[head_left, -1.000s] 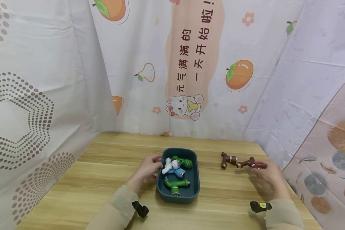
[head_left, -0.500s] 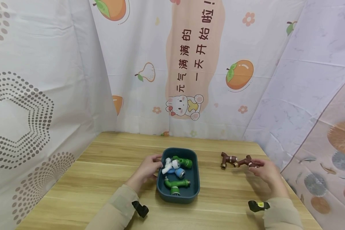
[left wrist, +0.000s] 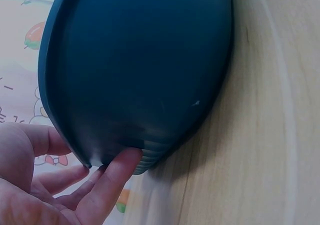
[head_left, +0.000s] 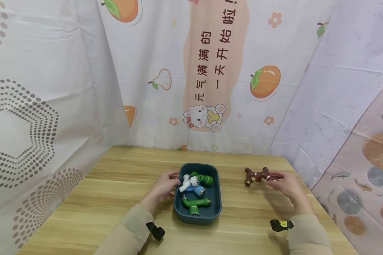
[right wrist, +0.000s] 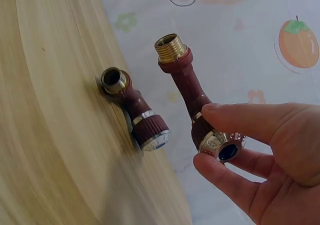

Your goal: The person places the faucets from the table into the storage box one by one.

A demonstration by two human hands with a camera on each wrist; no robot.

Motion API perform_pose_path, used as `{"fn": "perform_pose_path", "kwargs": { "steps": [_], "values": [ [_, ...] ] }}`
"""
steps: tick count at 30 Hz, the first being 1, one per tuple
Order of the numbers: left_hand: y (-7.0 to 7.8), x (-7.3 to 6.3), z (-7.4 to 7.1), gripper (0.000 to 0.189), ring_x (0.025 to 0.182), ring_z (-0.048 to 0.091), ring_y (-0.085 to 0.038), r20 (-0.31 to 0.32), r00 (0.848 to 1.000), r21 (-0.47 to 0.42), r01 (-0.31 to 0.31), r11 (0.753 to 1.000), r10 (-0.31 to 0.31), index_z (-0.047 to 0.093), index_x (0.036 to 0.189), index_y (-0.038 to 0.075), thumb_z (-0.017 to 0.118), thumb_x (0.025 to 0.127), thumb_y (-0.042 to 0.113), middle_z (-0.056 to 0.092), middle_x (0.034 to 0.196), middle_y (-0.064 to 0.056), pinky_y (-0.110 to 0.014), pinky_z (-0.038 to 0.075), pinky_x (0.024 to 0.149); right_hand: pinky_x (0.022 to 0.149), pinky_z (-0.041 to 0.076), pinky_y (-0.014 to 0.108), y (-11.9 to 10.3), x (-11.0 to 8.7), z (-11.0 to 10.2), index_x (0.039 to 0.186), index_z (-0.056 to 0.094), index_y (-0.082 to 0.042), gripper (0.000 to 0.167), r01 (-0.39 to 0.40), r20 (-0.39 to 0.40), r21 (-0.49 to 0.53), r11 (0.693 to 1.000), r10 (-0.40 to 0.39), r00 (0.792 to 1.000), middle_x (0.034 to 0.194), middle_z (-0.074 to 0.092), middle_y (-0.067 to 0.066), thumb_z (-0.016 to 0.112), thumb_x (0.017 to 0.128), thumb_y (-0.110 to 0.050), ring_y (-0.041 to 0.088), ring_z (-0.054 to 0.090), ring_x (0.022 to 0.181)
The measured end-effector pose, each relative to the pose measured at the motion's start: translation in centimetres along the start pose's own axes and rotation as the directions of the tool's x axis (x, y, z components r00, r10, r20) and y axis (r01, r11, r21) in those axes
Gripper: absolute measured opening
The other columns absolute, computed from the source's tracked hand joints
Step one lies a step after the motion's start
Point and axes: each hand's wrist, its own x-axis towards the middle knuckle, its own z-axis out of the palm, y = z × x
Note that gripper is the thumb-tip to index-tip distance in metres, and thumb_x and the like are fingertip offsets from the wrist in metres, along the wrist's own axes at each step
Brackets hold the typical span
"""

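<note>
My right hand (head_left: 285,184) pinches a brown tap (right wrist: 190,87) by its ring-shaped handle end, between thumb and fingers. The tap is lifted off the table, its brass threaded end pointing away from the palm. Beside it, a second brown tap (head_left: 249,177) lies on the wood, apart from the held one in the right wrist view. My left hand (head_left: 162,186) holds the left side of a dark teal box (head_left: 218,198), with digits at the rim and against the outer wall (left wrist: 135,75). Some left fingertips are hidden behind the rim.
Inside the box lie a white tap (head_left: 189,182), a blue tap (head_left: 199,191) and two green taps, one near (head_left: 194,203) and one far (head_left: 206,180). The wooden table (head_left: 236,226) meets a printed curtain (head_left: 166,134) at the back; more curtains flank it.
My right hand has moved left and slightly up with the brown tap, which now appears in front of the second tap's end in the head view. The left hand and box stay put.
</note>
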Motion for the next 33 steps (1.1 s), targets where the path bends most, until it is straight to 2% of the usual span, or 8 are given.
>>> {"fn": "perform_pose_path", "kwargs": {
  "steps": [4, 10, 16, 24, 33],
  "values": [
    [0.0, 0.1, -0.1, 0.06, 0.105, 0.061, -0.033, -0.004, 1.0, 0.005, 0.0, 1.0, 0.0, 0.052, 0.148, 0.008, 0.06, 0.089, 0.005, 0.059, 0.13, -0.02, -0.045, 0.059, 0.058, 0.072, 0.057, 0.031, -0.9, 0.5, 0.5, 0.13, 0.065, 0.006, 0.049, 0.037, 0.015, -0.038, 0.999, -0.037, 0.999, 0.112, 0.07, 0.019, 0.08, 0.086, -0.011, 0.032, 0.066, 0.101],
    [0.0, 0.1, -0.1, 0.06, 0.105, 0.061, -0.033, 0.0, 1.0, 0.015, 0.001, 1.0, -0.001, 0.052, 0.149, 0.008, 0.061, 0.09, 0.005, 0.059, 0.13, -0.019, -0.046, 0.059, 0.058, 0.073, 0.058, 0.033, -2.0, 1.0, 1.6, 0.129, 0.065, 0.005, 0.046, 0.041, 0.069, 0.001, 0.999, -0.041, 0.997, 0.11, 0.07, 0.018, 0.079, 0.087, -0.008, 0.037, 0.066, 0.104],
    [0.0, 0.1, -0.1, 0.059, 0.104, 0.062, -0.033, 0.003, 1.0, 0.013, -0.001, 1.0, 0.001, 0.052, 0.149, 0.007, 0.06, 0.09, 0.005, 0.059, 0.131, -0.021, -0.046, 0.059, 0.058, 0.074, 0.058, 0.033, -3.1, 1.4, 2.5, 0.126, 0.067, 0.005, 0.041, 0.05, 0.1, 0.039, 0.998, -0.053, 0.994, 0.106, 0.071, 0.015, 0.078, 0.087, -0.006, 0.036, 0.067, 0.104],
    [-0.1, 0.1, 0.0, 0.059, 0.103, 0.061, -0.033, 0.0, 1.0, 0.01, -0.001, 1.0, 0.001, 0.051, 0.149, 0.007, 0.06, 0.091, 0.005, 0.059, 0.131, -0.021, -0.046, 0.059, 0.058, 0.075, 0.056, 0.035, -4.8, 1.6, 3.4, 0.125, 0.069, 0.001, 0.04, 0.065, 0.146, 0.004, 0.998, -0.065, 0.987, 0.108, 0.071, 0.013, 0.078, 0.087, -0.008, 0.03, 0.065, 0.1],
    [-0.1, 0.1, -0.1, 0.059, 0.103, 0.061, -0.033, 0.0, 1.0, 0.019, -0.004, 1.0, 0.004, 0.051, 0.149, 0.007, 0.06, 0.091, 0.005, 0.059, 0.131, -0.021, -0.045, 0.059, 0.058, 0.075, 0.053, 0.036, -6.7, 2.1, 4.3, 0.122, 0.074, -0.01, 0.037, 0.15, 0.186, -0.089, 0.985, -0.132, 0.974, 0.098, 0.07, 0.002, 0.08, 0.085, -0.014, 0.025, 0.065, 0.097]
  ]
}}
